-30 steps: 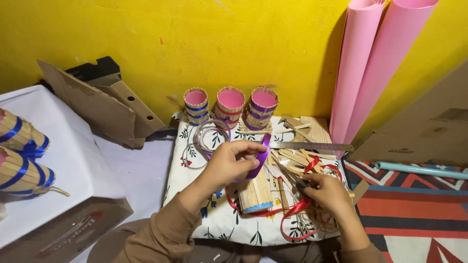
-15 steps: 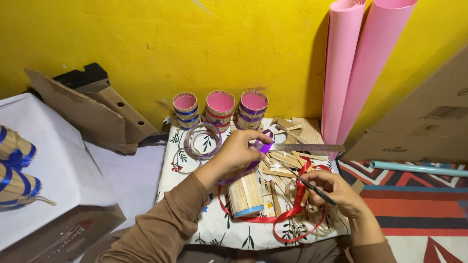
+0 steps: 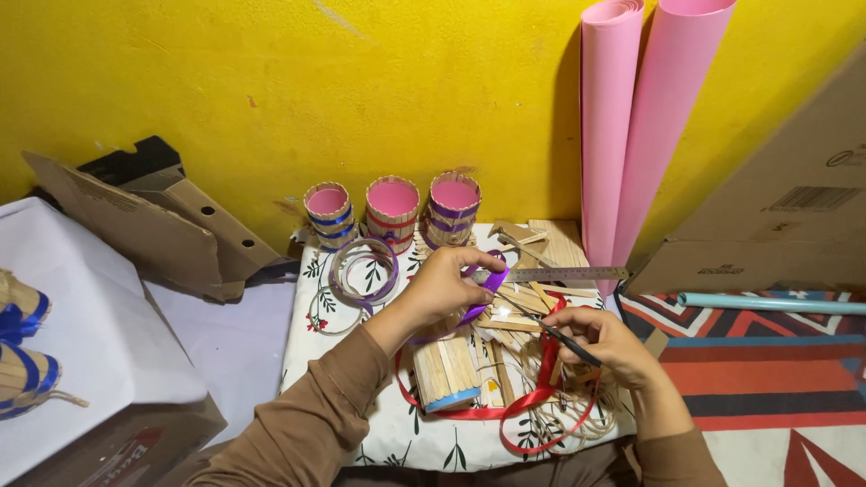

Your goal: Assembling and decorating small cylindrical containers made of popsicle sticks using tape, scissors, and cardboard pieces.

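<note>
Against a rough mustard-yellow wall point(image 3: 225, 81), a white paper-covered box point(image 3: 99, 334) at far left carries two stick bundles bound with blue ribbon point(image 3: 23, 347), beside a folded sheet of brown corrugated cardboard point(image 3: 135, 230) leaning on the wall. The surface at centre is a white cloth printed with dark leaves and small flowers point(image 3: 415, 442), crowded with craft pieces: loose coils of purple and clear ribbon point(image 3: 361, 271), three small round pots of flat wooden sticks with pink insides point(image 3: 392, 207) lined along the wall, a heap of loose pale wooden sticks point(image 3: 519, 302) and a steel ruler point(image 3: 568, 272). The left hand point(image 3: 442, 284), in a brown sleeve, pinches a strip of glossy purple ribbon point(image 3: 487, 284) between curled fingertips, just above a small stick-built cylinder with a blue base band point(image 3: 444, 372) lying on its side on the cloth. A shiny red ribbon point(image 3: 528, 401) loops around that cylinder. The right hand point(image 3: 609, 347) is closed on a thin black tool point(image 3: 564, 338); what kind cannot be told. Farther right, two smooth pink paper rolls point(image 3: 640, 126) stand against the wall, near a large brown cardboard box point(image 3: 776, 207), a pale blue tube point(image 3: 767, 304) and a red, blue and white patterned mat point(image 3: 767, 379).
</note>
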